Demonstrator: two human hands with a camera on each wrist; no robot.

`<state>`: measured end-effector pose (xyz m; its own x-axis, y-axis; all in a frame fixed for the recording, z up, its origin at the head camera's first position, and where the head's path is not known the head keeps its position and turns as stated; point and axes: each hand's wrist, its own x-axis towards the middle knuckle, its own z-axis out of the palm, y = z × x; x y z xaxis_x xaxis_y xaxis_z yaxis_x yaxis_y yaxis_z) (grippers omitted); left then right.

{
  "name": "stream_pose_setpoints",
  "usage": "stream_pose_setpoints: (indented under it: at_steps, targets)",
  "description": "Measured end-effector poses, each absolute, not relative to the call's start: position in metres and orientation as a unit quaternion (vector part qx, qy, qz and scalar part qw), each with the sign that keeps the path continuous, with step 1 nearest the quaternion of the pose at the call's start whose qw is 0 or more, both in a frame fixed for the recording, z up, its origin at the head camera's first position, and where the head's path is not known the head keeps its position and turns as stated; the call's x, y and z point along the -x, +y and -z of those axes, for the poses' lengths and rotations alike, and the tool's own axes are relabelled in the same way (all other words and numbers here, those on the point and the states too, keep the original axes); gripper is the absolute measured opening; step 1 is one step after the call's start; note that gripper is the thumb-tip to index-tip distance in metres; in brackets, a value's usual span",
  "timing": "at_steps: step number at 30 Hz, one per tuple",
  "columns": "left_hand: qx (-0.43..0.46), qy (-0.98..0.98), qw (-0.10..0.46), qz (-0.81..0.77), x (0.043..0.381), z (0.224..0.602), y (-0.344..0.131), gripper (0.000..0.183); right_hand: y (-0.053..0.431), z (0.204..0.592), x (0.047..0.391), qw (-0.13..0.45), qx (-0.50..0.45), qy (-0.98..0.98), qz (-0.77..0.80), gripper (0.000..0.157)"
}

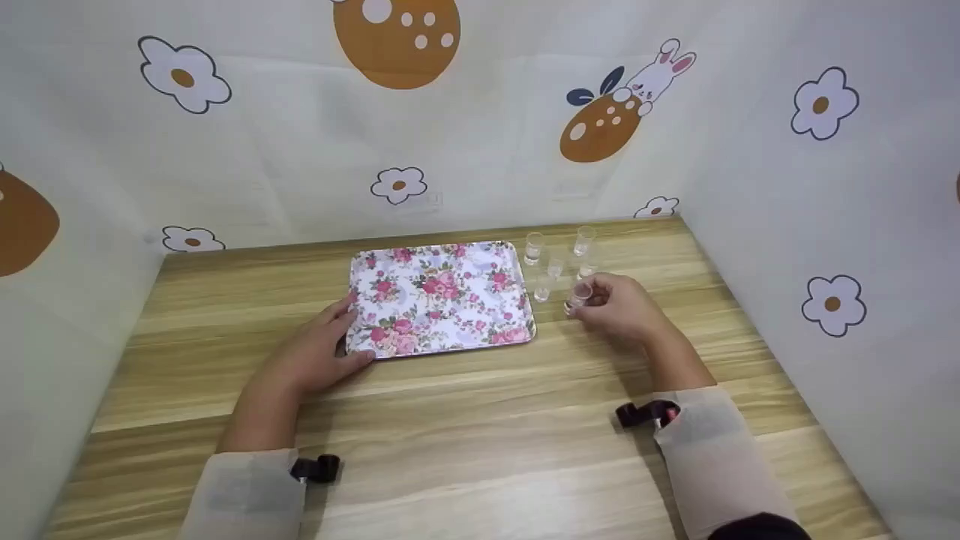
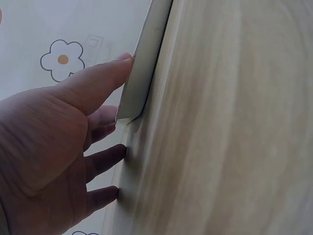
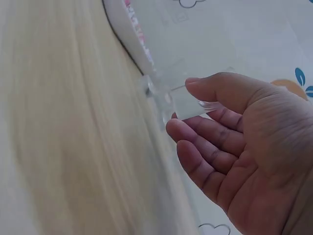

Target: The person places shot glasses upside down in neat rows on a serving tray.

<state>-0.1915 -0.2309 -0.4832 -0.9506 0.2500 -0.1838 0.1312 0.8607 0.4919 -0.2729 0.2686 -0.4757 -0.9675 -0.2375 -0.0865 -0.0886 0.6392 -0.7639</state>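
Observation:
A floral tray with pink roses lies flat on the wooden table. My left hand holds its near left corner, the thumb along the near edge and the fingers at the left side. In the left wrist view, the thumb of the left hand touches the raised rim of the tray. To the right of the tray, my right hand pinches a small clear shot glass between thumb and fingers. The right wrist view shows the shot glass tilted in the right hand.
Several more clear shot glasses stand close together beyond the right hand, among them a back left glass, a back right glass and one near the tray's edge. A patterned cloth wall borders the table.

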Motion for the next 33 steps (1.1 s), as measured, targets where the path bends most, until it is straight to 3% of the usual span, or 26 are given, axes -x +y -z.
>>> stream_pose_setpoints:
  at_steps: [12, 33]
  targets:
    - [-0.095, 0.958, 0.125, -0.238, 0.191, 0.484, -0.234, 0.09, 0.229, 0.461, 0.278, 0.08, 0.133, 0.882, 0.446, 0.032]
    - [-0.1, 0.958, 0.117, -0.24, 0.192, 0.485, -0.231, 0.09, 0.12, 0.457, 0.281, 0.113, 0.217, 0.842, 0.481, 0.033]
